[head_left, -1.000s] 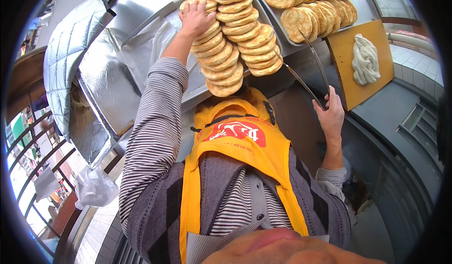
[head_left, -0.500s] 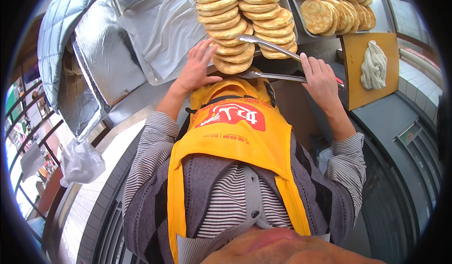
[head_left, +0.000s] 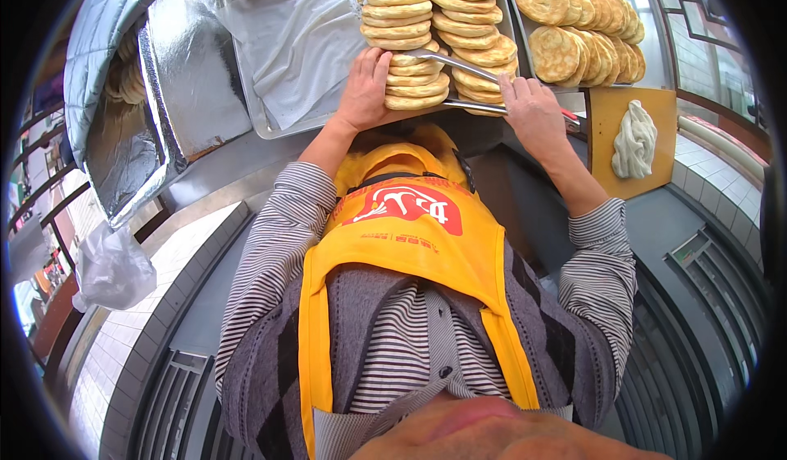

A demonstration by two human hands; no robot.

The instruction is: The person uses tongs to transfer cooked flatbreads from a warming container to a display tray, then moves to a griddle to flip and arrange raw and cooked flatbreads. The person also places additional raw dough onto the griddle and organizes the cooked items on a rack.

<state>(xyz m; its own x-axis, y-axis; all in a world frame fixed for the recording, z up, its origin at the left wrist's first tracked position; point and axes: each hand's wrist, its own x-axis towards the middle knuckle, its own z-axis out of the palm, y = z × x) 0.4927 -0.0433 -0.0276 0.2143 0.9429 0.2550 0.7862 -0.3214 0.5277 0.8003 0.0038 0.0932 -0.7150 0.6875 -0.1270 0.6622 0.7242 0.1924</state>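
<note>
Left hand point(head_left: 365, 93) moved up against flatbreads point(head_left: 416, 88), tray's point(head_left: 288, 129) front edge, grip loose; right hand point(head_left: 534, 114) still holding tongs point(head_left: 465, 65).

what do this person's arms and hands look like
The left hand and right hand are ungloved. The left sleeve and right sleeve are dark-and-white striped, ending partway along the forearms so the wrists are bare. Above them sits a grey knit garment with darker diamond shapes.

The metal bench point(head_left: 205, 177) carries two trays. A white sheet point(head_left: 299, 62) and stacked flatbreads point(head_left: 416, 102) fill the left tray point(head_left: 266, 130); the right tray point(head_left: 521, 27) holds more.
</note>
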